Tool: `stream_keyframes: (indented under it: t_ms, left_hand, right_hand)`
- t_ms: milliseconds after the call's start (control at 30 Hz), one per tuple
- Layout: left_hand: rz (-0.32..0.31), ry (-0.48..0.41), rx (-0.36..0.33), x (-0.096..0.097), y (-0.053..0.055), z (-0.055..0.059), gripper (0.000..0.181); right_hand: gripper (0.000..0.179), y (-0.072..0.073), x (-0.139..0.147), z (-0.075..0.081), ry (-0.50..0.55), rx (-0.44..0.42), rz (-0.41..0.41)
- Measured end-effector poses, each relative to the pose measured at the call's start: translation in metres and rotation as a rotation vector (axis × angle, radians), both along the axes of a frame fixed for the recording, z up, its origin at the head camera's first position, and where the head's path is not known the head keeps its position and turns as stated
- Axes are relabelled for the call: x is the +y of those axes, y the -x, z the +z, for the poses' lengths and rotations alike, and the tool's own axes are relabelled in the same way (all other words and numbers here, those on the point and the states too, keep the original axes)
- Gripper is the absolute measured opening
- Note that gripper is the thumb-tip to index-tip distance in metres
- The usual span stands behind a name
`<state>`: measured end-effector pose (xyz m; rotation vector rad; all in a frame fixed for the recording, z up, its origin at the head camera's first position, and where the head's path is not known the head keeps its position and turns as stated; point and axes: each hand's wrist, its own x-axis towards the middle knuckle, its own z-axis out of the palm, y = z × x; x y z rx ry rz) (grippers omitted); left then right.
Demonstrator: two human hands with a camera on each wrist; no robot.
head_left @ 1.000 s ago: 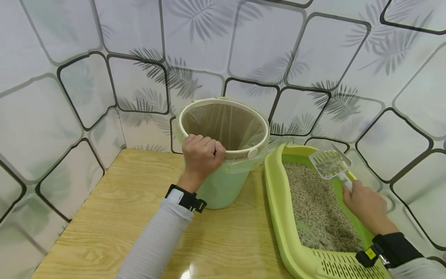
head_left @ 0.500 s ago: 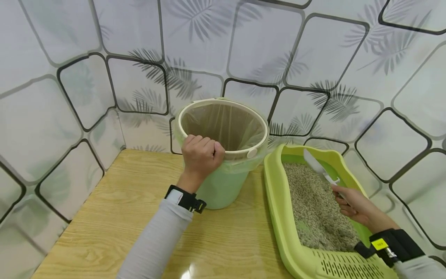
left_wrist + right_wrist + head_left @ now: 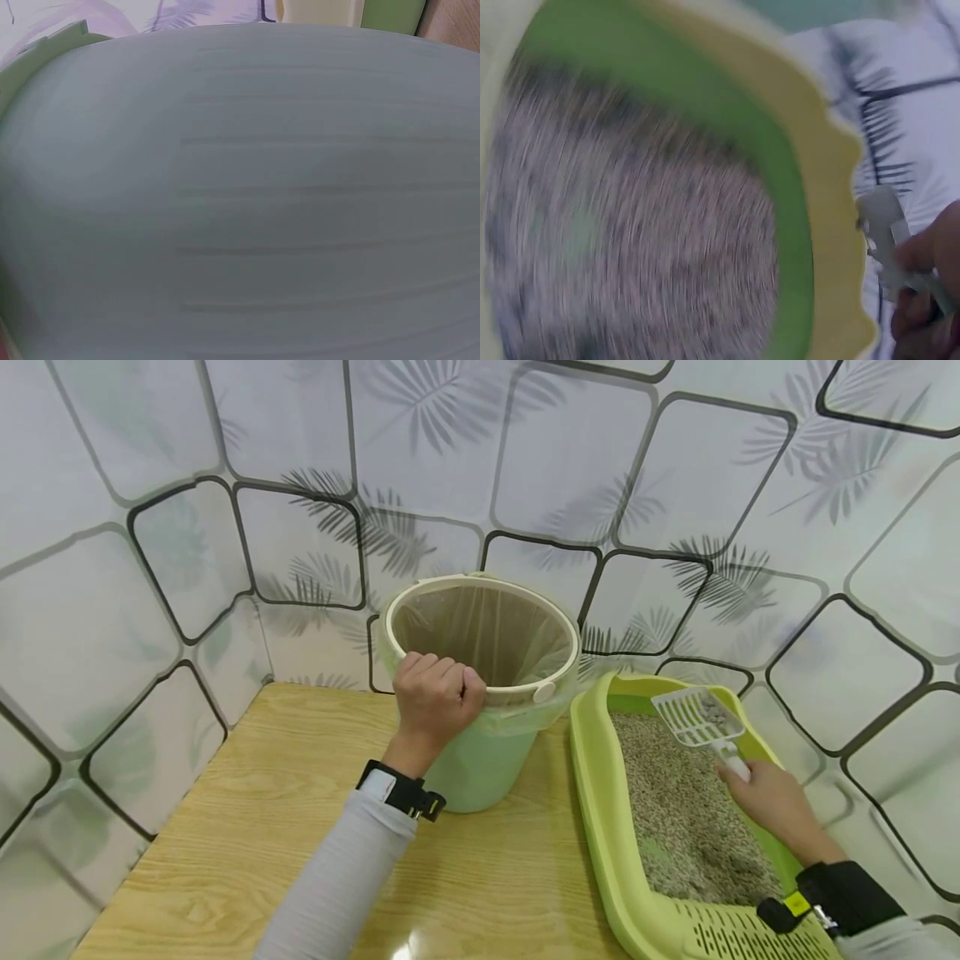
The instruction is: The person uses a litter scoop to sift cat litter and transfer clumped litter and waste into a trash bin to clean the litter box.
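Observation:
My left hand grips the front rim of a light green trash bin, which is lined with a clear plastic bag. The bin's ribbed wall fills most of the left wrist view and hides that hand. My right hand holds a white slotted litter scoop by its handle, over the far part of a yellow-green litter box. Greyish clumps lie on the right side of the scoop. The right wrist view is blurred; the scoop shows beside the box's rim.
Granular litter covers the floor of the box, uneven and darker towards the front. Bin and box stand side by side on a wood-grain tabletop. A patterned curtain surrounds the table at the back and sides.
The scoop was level, turned edge-on half a second ago, and now faces up again. Its contents have gathered at the right side. My left hand and the bin have stayed put.

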<state>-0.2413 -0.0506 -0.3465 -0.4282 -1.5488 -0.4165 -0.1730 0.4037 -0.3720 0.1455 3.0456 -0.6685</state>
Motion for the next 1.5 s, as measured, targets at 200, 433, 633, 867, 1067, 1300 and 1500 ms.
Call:
stream_keyframes:
  t_ms: [200,433,633,867,1067,1300,1500]
  left_hand:
    - [0.001,0.002,0.004,-0.001,0.0,0.001,0.038]
    - [0.002,-0.004,0.012,0.0,0.0,0.001,0.038]
    - [-0.011,-0.007,0.022,0.001,0.0,0.0,0.038]
    - [-0.019,-0.011,0.012,0.0,0.002,0.001,0.038]
    - [-0.015,-0.01,0.01,0.001,0.002,-0.001,0.039]
    - [-0.015,-0.005,0.006,0.002,0.002,-0.001,0.039]
    - [0.0,-0.001,0.007,-0.001,0.002,-0.001,0.039]
  right_hand:
    - [0.038,-0.004,0.003,-0.005,-0.25,0.163,-0.029]
    - [0.042,0.002,0.01,0.003,0.167,-0.097,-0.043]
    - [0.036,0.006,0.005,0.042,0.568,-0.324,0.018]
    - [0.039,0.026,-0.036,0.117,0.522,-0.227,0.122]
    - [0.041,0.053,-0.101,0.168,0.266,-0.095,0.178]
    - [0.036,0.067,-0.18,0.167,-0.279,0.267,0.348]
    - [0.025,0.071,-0.217,0.146,-0.725,0.632,0.535]
